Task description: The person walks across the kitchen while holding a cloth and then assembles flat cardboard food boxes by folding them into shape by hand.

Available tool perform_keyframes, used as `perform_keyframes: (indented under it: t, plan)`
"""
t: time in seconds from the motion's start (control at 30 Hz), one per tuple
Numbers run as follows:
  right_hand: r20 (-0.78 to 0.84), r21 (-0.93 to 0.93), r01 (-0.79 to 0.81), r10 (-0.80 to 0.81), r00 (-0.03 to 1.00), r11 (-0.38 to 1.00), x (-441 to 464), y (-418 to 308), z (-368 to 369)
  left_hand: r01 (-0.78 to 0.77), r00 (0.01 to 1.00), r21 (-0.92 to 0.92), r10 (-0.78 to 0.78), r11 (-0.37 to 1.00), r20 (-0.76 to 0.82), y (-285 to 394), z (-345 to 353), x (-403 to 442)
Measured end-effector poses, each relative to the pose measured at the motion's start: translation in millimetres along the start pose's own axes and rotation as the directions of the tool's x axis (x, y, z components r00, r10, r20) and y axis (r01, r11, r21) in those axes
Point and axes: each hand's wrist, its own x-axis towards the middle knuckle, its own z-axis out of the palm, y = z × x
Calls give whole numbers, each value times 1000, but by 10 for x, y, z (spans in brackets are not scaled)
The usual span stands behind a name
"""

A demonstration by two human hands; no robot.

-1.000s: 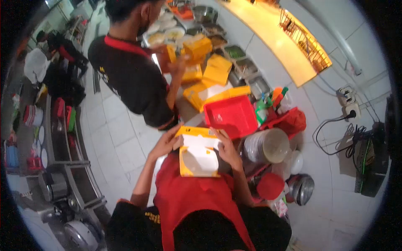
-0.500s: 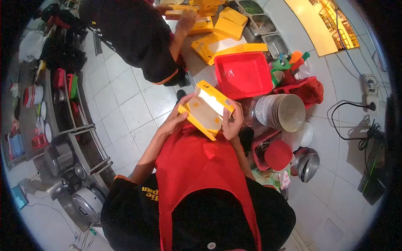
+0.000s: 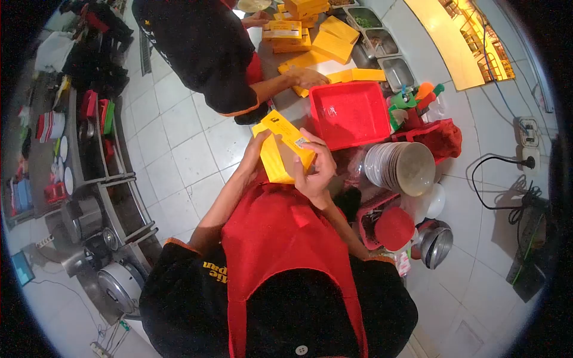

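A yellow cardboard food box [image 3: 271,160], partly folded, is held just above the red apron [image 3: 286,227]. It has printing and a QR code on one panel, and its plain inner side faces up. My left hand [image 3: 255,150] grips its left side, the fingers partly hidden behind the card. On the right side, my right hand [image 3: 316,170] holds the printed panel with bent fingers and thumb. Beyond the box stands a red plastic tray [image 3: 349,113], apart from both hands.
A co-worker's hand [image 3: 305,77] reaches to flat yellow cartons beside the tray. Stacked yellow boxes [image 3: 298,36] and metal food pans [image 3: 396,71] stand at the back. Stacked bowls [image 3: 412,168] and a red basket [image 3: 373,221] are at the right; shelves [image 3: 113,197] line the left.
The box's printed panel has folded inward over the opening, and its angle has turned. My right hand has shifted left with it. The co-worker's arm has moved down toward the flat cartons.
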Motion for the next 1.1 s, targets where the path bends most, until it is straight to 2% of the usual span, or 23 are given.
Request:
perform_keyframes:
  t: [0.07,0.13,0.17,0.23,0.37,0.4,0.47,0.53,0.57,0.63,0.67,0.7,0.73,0.77,0.8,0.83,0.87,1.0,1.07,1.1]
  plan:
    - [3,61,-2,2,1000,998,19,-33,17,-11,999,-102,8,995,-34,8,26,5]
    - [19,97,-110,109,994,989,64,-88,54,-24,998,-75,19,997,-65,40,25,3]
    - [19,98,-111,109,994,989,94,-103,49,-33,995,-46,29,998,-92,55,22,7]
    - [95,0,-21,21,995,1000,146,-141,31,-28,997,-48,24,998,-72,106,38,-19]
    - [172,-44,18,-10,985,999,271,-290,9,22,998,-91,-27,996,-54,204,131,-100]
    - [235,-36,33,-23,972,999,276,-349,31,-49,998,-39,47,998,-30,124,35,1]
    - [355,-35,41,-26,935,999,299,-447,89,-79,996,-68,75,995,-57,115,7,32]
    - [315,-57,16,3,949,998,207,-374,204,-177,981,-81,169,981,-99,155,74,34]
    - [275,-80,-8,30,961,997,153,-286,240,-177,982,-76,170,981,-88,179,100,39]
    - [245,-46,-15,26,969,999,118,-131,228,-244,948,77,255,967,-192,238,156,35]
    - [248,-30,-49,55,967,998,154,-95,188,-211,943,299,274,931,-187,318,133,-38]
    - [255,-12,-86,86,963,996,197,-64,138,-219,944,299,279,929,-175,386,31,-40]
    - [309,20,-95,84,947,995,261,-29,46,-306,918,541,394,783,-50,443,-99,-15]
    - [306,17,-86,76,949,996,309,-5,-59,-384,878,729,468,566,99,488,-113,-19]
    - [384,166,-290,210,899,942,340,9,-162,-485,862,610,460,626,214,469,-105,-47]
    - [476,290,-485,316,821,825,365,22,-234,-561,828,472,456,679,327,479,-48,-113]
    - [481,287,-499,327,813,817,355,52,-269,-580,814,498,438,645,381,500,-18,-161]
    - [454,251,-585,440,775,771,307,133,-300,-562,826,374,473,738,307,257,15,-78]
    - [268,-16,-477,464,844,879,183,200,-195,-459,888,337,407,822,216,241,71,-82]
    - [262,-19,-478,466,845,878,146,186,-150,-458,888,337,403,823,222,251,76,-83]
